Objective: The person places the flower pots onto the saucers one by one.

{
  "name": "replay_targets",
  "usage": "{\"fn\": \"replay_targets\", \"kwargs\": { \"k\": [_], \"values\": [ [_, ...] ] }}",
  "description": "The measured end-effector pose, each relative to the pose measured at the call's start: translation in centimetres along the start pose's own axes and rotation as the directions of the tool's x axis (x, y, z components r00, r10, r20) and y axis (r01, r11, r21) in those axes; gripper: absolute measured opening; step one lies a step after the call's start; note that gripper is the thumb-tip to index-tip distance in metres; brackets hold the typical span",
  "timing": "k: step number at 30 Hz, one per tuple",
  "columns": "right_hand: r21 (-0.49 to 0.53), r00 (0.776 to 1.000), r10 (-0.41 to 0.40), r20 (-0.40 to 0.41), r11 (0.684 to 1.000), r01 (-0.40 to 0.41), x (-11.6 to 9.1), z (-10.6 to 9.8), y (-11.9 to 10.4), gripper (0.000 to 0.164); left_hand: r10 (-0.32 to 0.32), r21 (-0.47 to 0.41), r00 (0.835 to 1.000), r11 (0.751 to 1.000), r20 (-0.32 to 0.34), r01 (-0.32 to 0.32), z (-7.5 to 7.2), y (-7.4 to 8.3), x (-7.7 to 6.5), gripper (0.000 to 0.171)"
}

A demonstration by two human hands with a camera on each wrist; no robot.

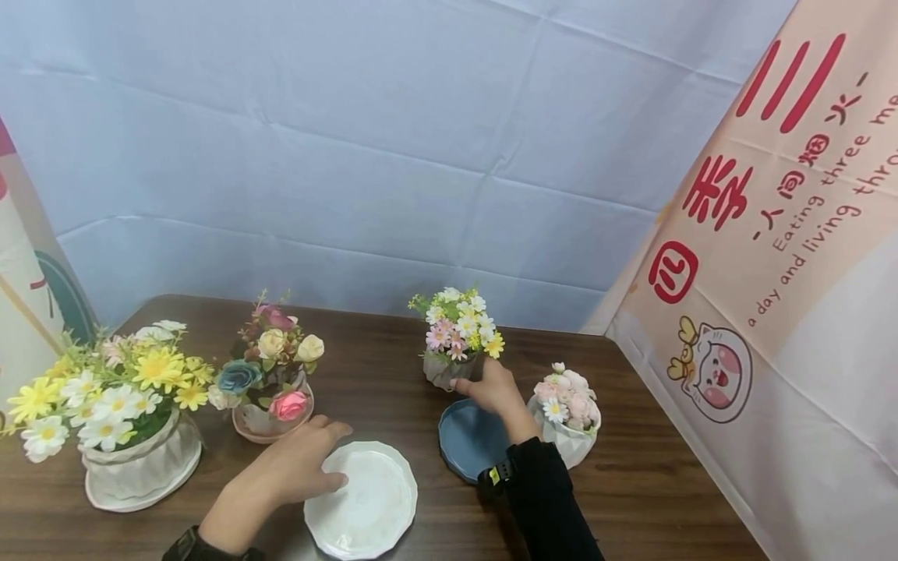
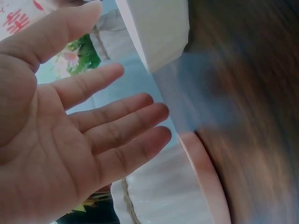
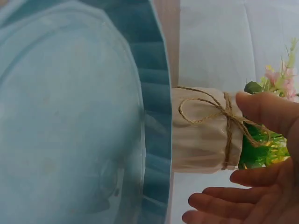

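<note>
In the head view my right hand [image 1: 496, 393] is at a pale pot [image 1: 442, 372] of white, pink and yellow flowers [image 1: 459, 326], behind a blue plate [image 1: 468, 442]. A twine bow [image 3: 228, 114] ties that pot in the right wrist view. My right thumb [image 3: 266, 109] lies by its rim, the fingers stretched out beside it; whether they touch is unclear. My left hand [image 1: 298, 466] hovers at the left edge of a white scalloped plate [image 1: 372, 499], fingers spread, palm bare in the left wrist view.
Left of the left hand stand a rose pot on a pink saucer [image 1: 245, 432] and a large daisy pot [image 1: 133, 467] on a white saucer. A white pot [image 1: 575, 444] of pale pink flowers is beside my right forearm. A pale cloth [image 1: 316, 156] hangs behind the wooden table [image 1: 652, 475].
</note>
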State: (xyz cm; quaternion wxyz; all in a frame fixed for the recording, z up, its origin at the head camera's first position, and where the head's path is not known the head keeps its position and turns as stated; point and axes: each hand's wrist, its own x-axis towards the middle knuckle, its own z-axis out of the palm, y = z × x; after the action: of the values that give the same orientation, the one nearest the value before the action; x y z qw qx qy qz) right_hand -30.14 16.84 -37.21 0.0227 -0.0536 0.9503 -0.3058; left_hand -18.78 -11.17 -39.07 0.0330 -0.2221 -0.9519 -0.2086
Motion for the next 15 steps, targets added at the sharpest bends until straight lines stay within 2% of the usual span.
{"fn": "replay_targets", "kwargs": {
  "k": [2,6,8,15],
  "values": [
    [0.037,0.999,0.04,-0.002,0.999,-0.04,0.1,-0.1,0.0,0.046,-0.01,-0.004,1.0,1.0,0.009,0.01,0.1,0.0,0.0,0.052],
    [0.104,0.996,0.09,0.003,0.991,-0.09,0.4,0.0,0.1,0.066,-0.04,-0.007,0.999,0.999,0.026,0.04,0.0,0.1,0.2,0.051],
    [0.127,0.996,0.093,0.008,0.988,-0.093,0.6,0.1,0.0,0.069,-0.064,-0.015,0.997,0.998,0.039,0.065,-0.1,0.1,0.2,0.05],
    [0.158,0.998,0.054,0.01,0.986,-0.055,1.6,0.7,0.0,0.046,-0.136,-0.062,0.987,0.988,0.086,0.142,-0.5,0.4,0.3,0.048]
  ]
}}
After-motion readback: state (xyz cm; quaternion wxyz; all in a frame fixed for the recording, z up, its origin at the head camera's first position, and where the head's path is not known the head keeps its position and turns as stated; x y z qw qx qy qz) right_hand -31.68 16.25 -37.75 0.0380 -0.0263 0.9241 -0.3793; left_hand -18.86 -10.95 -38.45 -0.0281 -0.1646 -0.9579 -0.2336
